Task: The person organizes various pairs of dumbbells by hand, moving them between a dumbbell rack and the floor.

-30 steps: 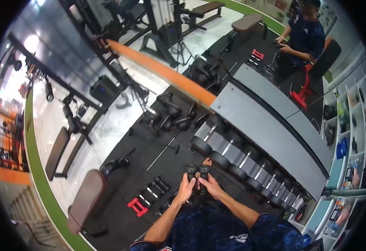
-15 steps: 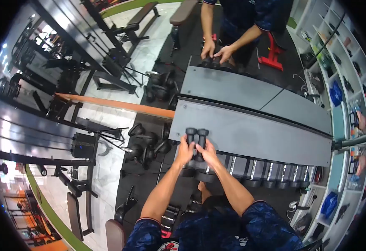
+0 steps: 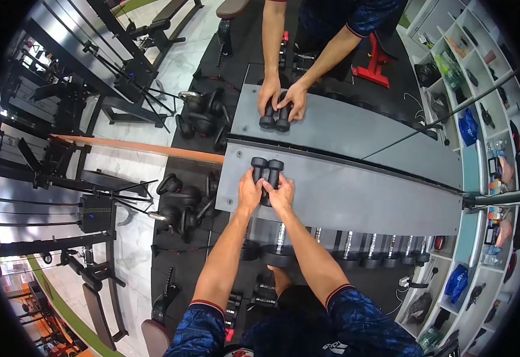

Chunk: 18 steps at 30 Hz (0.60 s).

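Right dumbbell (image 3: 258, 173): black, held by the right hand over the grey top, near its left end as seen.
Left dumbbell (image 3: 274, 174): black, lined up side by side with the right dumbbell; both are pointed toward the mirror (image 3: 343, 140).
Right hand (image 3: 250, 190): clamped on the right dumbbell, with the fingers wrapped along its outer side; the far head is left uncovered.
Left hand (image 3: 282, 194): closed around the left dumbbell from its outer side; its thumb is brought in near the other thumb, between the 2 handles.
Top (image 3: 355, 196): grey and flat, bolted at the corners; whether the 2 dumbbells are fully borne by it cannot be told.
Reflection (image 3: 282, 102): 2 hands and 2 dumbbells are shown in the mirror, beyond the dark seam.
Rack weights (image 3: 347, 256): a row with dark heads and shiny handles, seen below the near edge of the top.
Kettlebells (image 3: 182, 205): black, grouped on the dark floor (image 3: 197, 268), to the left of the top as seen.
Small weights (image 3: 264, 293): set on the floor near a bare foot (image 3: 281, 279).
Weight stack (image 3: 96, 212): black, placed well apart at the left of the view.
Shelves (image 3: 444, 312): white, filled with mixed items; a blue bag (image 3: 456, 283) is held in 1 compartment.
Sleeves (image 3: 197, 327): dark blue and patterned, worn on both arms.
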{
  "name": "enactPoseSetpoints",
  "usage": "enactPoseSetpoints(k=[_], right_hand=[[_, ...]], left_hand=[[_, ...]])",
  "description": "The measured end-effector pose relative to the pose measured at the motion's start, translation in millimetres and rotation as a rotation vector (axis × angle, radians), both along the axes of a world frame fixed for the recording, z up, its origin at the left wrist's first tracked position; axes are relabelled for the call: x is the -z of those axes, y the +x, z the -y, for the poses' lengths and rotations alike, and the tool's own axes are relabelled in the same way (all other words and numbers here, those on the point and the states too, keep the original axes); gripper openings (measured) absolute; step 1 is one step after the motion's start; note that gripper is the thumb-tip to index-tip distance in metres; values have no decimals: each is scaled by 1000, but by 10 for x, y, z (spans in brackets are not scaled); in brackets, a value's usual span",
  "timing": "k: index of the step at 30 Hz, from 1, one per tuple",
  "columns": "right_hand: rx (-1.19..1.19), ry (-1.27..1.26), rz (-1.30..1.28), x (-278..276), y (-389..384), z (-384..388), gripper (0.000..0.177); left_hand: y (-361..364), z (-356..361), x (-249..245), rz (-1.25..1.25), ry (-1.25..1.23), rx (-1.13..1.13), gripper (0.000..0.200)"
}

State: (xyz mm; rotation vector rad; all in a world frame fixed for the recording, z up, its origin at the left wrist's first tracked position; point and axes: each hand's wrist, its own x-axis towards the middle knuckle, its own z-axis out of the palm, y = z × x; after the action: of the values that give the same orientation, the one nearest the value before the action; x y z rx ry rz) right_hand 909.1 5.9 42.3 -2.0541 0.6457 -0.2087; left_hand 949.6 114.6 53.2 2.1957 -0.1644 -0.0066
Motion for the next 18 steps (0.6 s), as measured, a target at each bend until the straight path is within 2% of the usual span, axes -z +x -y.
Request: enactPoseSetpoints(k=[4,8,11,17,18], right_hand=[[10,-109,55,80,-64,-59,57],[-35,-92,31,137,-91,-13,54],[-94,-54,12,55,-136,25,51],[-146,192,81,-59,-540,151,53],[-217,162,43,-138,-705,166,55]], left_hand=[[-69,-18,-113,20,103,-32,50],[-44,-35,-236,11,287,14,53],[-103,-130,-131,-86,76,3,53],[-676,-396,-320,10,-55,36,53],[-835,-467,-350,55,-73,23,52]])
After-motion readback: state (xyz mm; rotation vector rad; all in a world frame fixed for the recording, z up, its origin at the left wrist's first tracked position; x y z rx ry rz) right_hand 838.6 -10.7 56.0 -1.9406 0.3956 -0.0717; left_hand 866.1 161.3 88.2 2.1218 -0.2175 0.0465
